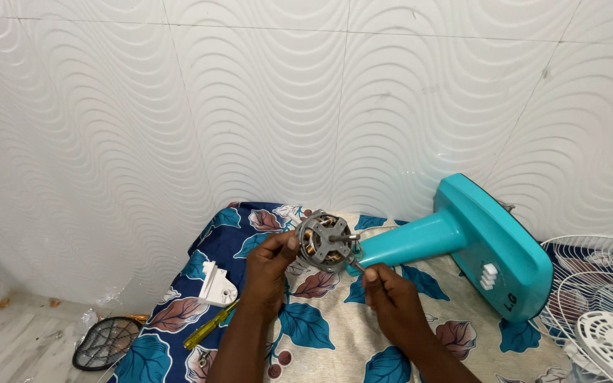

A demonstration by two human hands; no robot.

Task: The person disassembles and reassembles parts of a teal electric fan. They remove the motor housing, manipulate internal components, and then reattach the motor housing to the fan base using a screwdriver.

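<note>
My left hand [267, 268] grips the rim of a round grey fan motor [324, 240] with copper windings and a short shaft pointing right. The motor sits at the top end of a turquoise fan stand [462, 237] that lies on its side on a floral cloth [321, 326]. My right hand [391, 298] pinches a thin metal tool or wire whose tip reaches the motor's lower right edge; what it is I cannot tell.
A white plastic part [218, 285] and a yellow-handled screwdriver [211, 324] lie on the cloth at the left. A black mesh racket [104, 342] rests on the floor below left. White wire fan guards [597, 305] lie at the right. A white wavy tiled wall stands behind.
</note>
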